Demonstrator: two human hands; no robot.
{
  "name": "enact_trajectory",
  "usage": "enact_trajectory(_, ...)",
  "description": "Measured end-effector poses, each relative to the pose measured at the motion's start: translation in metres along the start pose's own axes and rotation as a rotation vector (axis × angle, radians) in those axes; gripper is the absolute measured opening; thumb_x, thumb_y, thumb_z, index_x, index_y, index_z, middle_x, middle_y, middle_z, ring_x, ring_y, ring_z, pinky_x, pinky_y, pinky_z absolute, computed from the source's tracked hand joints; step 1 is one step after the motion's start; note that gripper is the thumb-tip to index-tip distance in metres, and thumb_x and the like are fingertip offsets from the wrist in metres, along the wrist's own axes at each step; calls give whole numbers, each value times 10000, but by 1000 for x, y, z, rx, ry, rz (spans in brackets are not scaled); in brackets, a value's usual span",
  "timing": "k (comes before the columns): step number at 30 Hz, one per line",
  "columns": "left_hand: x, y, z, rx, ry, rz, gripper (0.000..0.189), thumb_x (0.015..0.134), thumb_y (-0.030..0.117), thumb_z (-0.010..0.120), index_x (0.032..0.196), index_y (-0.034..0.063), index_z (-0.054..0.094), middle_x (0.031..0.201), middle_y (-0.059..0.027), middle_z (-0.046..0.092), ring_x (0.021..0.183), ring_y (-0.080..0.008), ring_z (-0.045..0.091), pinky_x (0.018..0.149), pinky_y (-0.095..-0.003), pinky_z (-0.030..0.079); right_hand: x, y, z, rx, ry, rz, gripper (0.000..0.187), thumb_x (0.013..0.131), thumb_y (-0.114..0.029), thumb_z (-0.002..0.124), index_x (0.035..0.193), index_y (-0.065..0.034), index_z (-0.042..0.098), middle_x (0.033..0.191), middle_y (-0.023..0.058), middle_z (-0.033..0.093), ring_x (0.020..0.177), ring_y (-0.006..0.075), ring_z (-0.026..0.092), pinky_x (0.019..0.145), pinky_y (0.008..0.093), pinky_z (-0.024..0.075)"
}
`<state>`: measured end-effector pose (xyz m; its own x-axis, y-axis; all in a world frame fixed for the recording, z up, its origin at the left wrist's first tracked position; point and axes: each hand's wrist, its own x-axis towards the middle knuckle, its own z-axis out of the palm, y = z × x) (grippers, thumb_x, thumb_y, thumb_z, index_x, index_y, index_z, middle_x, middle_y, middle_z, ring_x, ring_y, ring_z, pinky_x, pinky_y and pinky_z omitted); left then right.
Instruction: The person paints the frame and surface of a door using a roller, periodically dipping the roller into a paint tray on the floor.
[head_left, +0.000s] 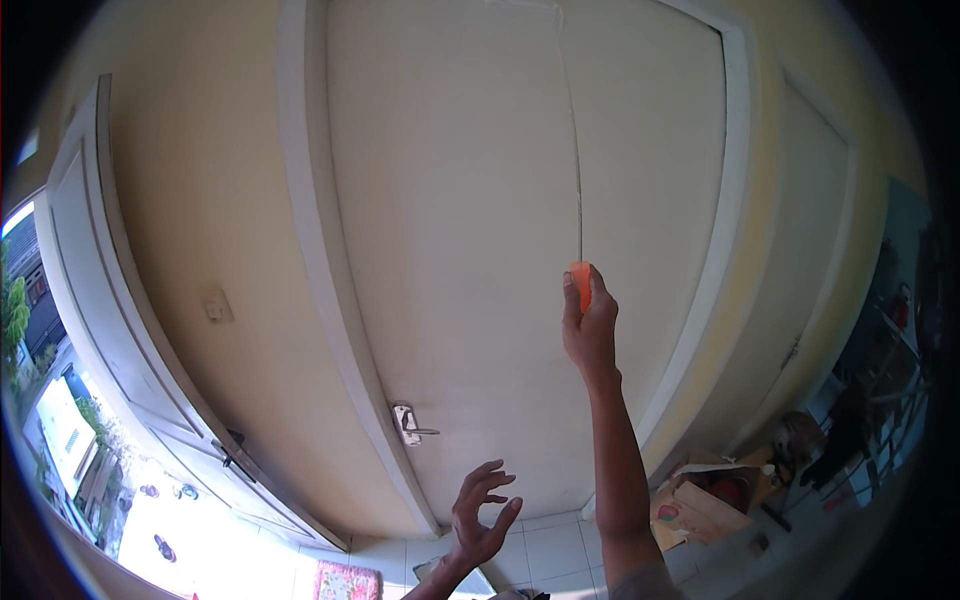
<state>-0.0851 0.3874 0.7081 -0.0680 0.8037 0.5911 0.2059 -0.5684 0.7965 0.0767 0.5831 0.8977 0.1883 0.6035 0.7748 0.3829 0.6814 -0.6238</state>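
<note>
My right hand (592, 319) is raised in front of a pale door (465, 225), closed around the orange handle (580, 285) of a tool. A thin rod (578, 210) runs up from that handle towards the top of the door, where a faint pale crosspiece (525, 6) shows; its kind is hard to tell, perhaps a roller frame. My left hand (480, 517) is lower down, left of my right forearm, fingers apart and curled, holding nothing. A metal lever handle (409, 425) sits on the door's left side, above and left of my left hand.
At left a panelled door (112, 300) stands open to bright ground with footwear. A wall switch (218, 306) is between the doors. An open cardboard box (705, 510) lies at lower right, near another door (787, 262). A floral mat (347, 581) lies on the tiled floor.
</note>
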Motion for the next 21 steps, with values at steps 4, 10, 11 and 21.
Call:
enact_trajectory(4, 10, 5, 1, 35, -13, 53, 339, 903, 60, 760, 1227, -3, 682, 1429, -200, 554, 1217, -282, 654, 833, -340, 631, 34, -4, 6, -68, -14, -33, 329, 1103, -237, 521, 1248, 52, 581, 723, 154, 643, 621, 266, 603, 657, 402, 510)
enact_trajectory(10, 27, 12, 8, 40, -35, 64, 322, 900, 55, 757, 1211, 6, 692, 1428, -198, 558, 1229, -289, 649, 845, -348, 628, 53, -17, 17, -23, -7, -13, 339, 1106, -254, 504, 1241, 48, 575, 718, 156, 641, 640, 285, 628, 666, 435, 517)
enact_trajectory(11, 30, 13, 9, 39, -40, 71, 324, 900, 55, 756, 1214, 10, 692, 1428, -198, 559, 1234, -290, 646, 847, -350, 626, 53, -19, 15, -25, -29, 15, 341, 1108, -259, 500, 1246, 45, 566, 716, 159, 639, 640, 289, 633, 659, 434, 517)
enact_trajectory(21, 38, 9, 31, 23, -105, 68, 377, 915, 95, 759, 1274, 21, 667, 1458, -213, 550, 1265, -316, 627, 938, -409, 589, -45, 38, 11, -26, -8, 9, 348, 1113, -242, 519, 1279, 59, 574, 712, 110, 593, 557, 197, 516, 577, 347, 466)
